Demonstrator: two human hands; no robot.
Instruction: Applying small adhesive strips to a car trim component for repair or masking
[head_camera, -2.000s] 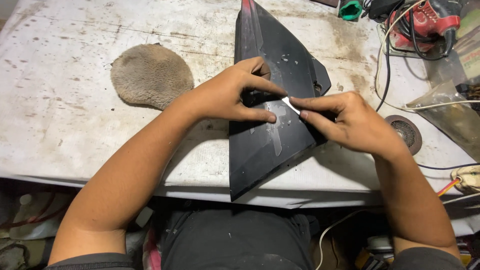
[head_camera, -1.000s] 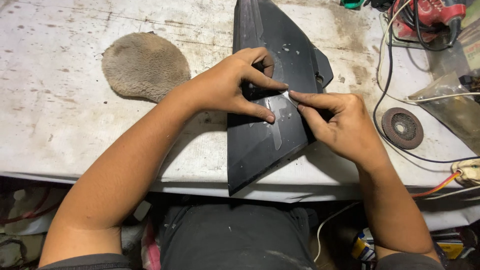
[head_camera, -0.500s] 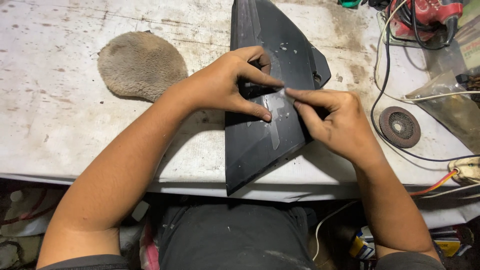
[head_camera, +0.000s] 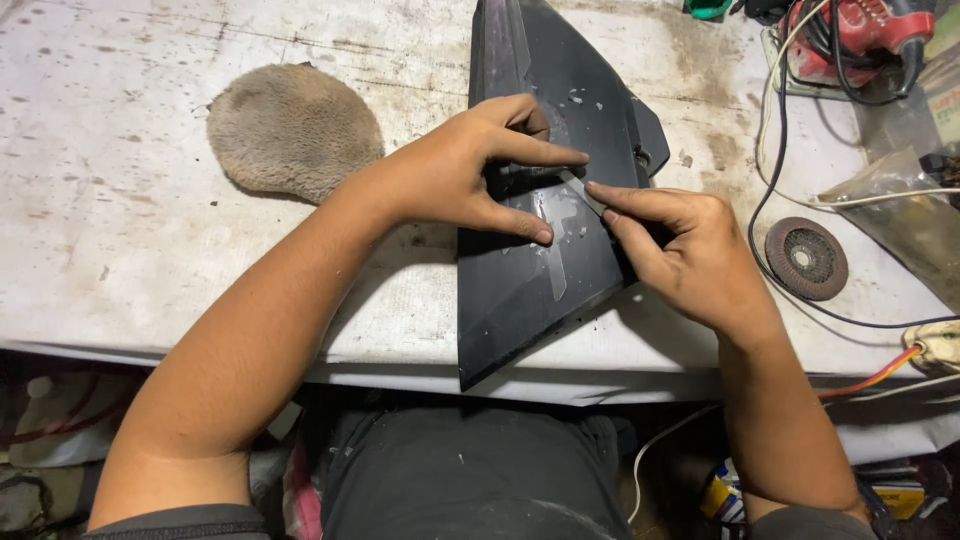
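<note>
A long black plastic panel (head_camera: 520, 290), pointed at both ends, lies on the stained white worktable (head_camera: 130, 200) with its near tip over the front edge. My left hand (head_camera: 470, 170) presses down on the panel, thumb and forefinger spread apart. My right hand (head_camera: 680, 250) pinches a small pale blade-like strip (head_camera: 580, 190) and holds it against the panel's surface between my left fingers. A worn grey streak (head_camera: 555, 255) and pale flecks mark the panel below the strip.
A round tan wool pad (head_camera: 290, 130) lies at the left. At the right lie a grinding disc (head_camera: 805, 258), a clear plastic bag (head_camera: 905, 200), black and white cables (head_camera: 770, 150) and a red power tool (head_camera: 860, 35). My dark trousers (head_camera: 470, 470) show below the table edge.
My right hand has drawn the strip slightly up and left along the panel. The view has shifted a little, and my left hand keeps pressing in the same spot.
</note>
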